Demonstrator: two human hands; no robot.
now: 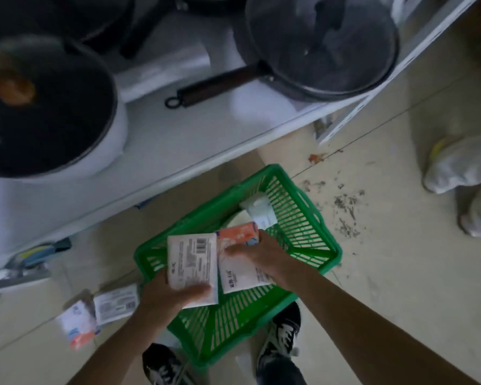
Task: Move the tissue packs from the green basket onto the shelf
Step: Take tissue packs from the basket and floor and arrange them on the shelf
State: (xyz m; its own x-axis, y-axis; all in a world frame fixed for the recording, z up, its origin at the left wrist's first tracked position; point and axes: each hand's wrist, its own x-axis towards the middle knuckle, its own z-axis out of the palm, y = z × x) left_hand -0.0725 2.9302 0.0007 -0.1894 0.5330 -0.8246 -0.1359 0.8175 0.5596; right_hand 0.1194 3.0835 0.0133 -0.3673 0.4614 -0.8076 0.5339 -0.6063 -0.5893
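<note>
Head view: we look down on a white shelf (pixel 161 145) that carries dark pans, the biggest pan (pixel 39 107) at its left end and a lidded one (pixel 322 45) at the right. Below it, on the tiled floor (pixel 400 273), the green basket (pixel 311 215) stands between our shoes (pixel 282 333), with a few tissue packs (pixel 258 209) lying in its far end. Our left hand (pixel 170 295) has its fingers clamped on a white pack (pixel 192 259) with a barcode, held above the basket. Our right hand (pixel 264 257) has its fingers closed on a second pack (pixel 233 270), white and orange, just beside the first. Two more packs (pixel 100 309) lie on the floor left of the basket.
</note>
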